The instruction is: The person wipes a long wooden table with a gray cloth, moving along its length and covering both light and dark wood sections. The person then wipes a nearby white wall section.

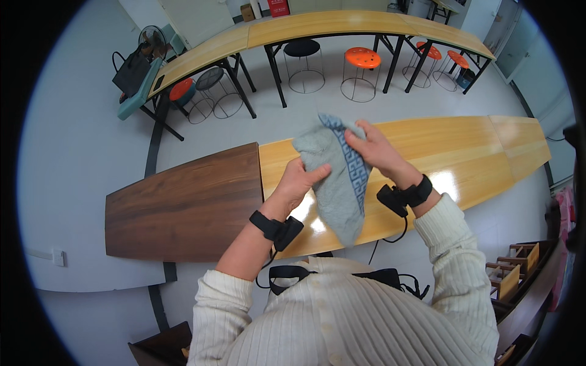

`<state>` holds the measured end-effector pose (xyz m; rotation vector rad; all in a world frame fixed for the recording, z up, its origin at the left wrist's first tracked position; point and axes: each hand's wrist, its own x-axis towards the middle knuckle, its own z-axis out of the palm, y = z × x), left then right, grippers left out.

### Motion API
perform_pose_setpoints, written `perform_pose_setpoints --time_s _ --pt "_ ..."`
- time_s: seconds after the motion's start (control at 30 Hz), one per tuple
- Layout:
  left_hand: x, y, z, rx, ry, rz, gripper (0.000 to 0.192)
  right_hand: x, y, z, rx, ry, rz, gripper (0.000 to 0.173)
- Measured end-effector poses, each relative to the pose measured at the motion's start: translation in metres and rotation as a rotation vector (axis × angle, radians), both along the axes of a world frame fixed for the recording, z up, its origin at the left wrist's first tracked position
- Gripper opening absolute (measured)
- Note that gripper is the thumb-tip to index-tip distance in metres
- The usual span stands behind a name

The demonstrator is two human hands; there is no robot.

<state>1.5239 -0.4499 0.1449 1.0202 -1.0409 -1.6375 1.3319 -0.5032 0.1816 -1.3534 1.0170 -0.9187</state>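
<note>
A grey-blue cloth towel point(336, 183) with a darker blue fret-pattern band hangs between my hands above the light wood tabletop point(435, 151). My left hand point(300, 180) grips its left edge, thumb lying on the front face. Higher up, my right hand point(377, 148) pinches the towel near its top right corner, beside the patterned band. The fingers behind the cloth are partly hidden. The towel's lower end tapers to a loose hanging point over the table's near side.
A dark brown wood tabletop point(187, 210) adjoins on the left. Across the floor stand long tables point(329, 24) with an orange stool point(362, 58) and a black stool point(302, 48) beneath. A black handbag point(132, 73) sits at far left. Cables hang from my black wrist devices.
</note>
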Motion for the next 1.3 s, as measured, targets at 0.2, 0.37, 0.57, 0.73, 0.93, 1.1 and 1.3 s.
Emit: perform_pose_setpoints --time_s 0.2,0.37,0.57,0.73,0.93,1.1,1.3 --pt "0.016 -0.013 -0.003 -0.135 -0.135 0.103 0.032 -0.013 -0.005 -0.007 -0.217 0.060 0.102 0.019" --pt "0.029 -0.015 -0.006 -0.265 0.134 0.085 0.038 -0.020 -0.005 0.001 -0.984 0.416 0.074 0.020" --pt "0.076 0.031 -0.078 0.194 0.053 -0.160 0.052 -0.028 0.063 -0.084 -0.702 0.769 0.640 0.022" --pt "0.074 0.054 -0.132 0.202 -0.880 -0.076 0.029 -0.045 0.063 -0.138 -0.318 0.880 0.588 0.019" --pt "0.010 0.056 -0.134 -0.312 -1.343 -0.017 0.033 0.007 -0.007 -0.158 -1.059 0.882 0.260 0.025" --pt "-0.008 0.065 -0.136 -0.105 -1.404 -0.167 0.032 0.024 -0.039 -0.170 -0.832 1.199 0.388 0.022" --pt "0.023 0.068 -0.140 -0.098 -1.062 0.058 0.022 -0.031 -0.061 -0.162 -0.424 1.074 0.313 0.014"
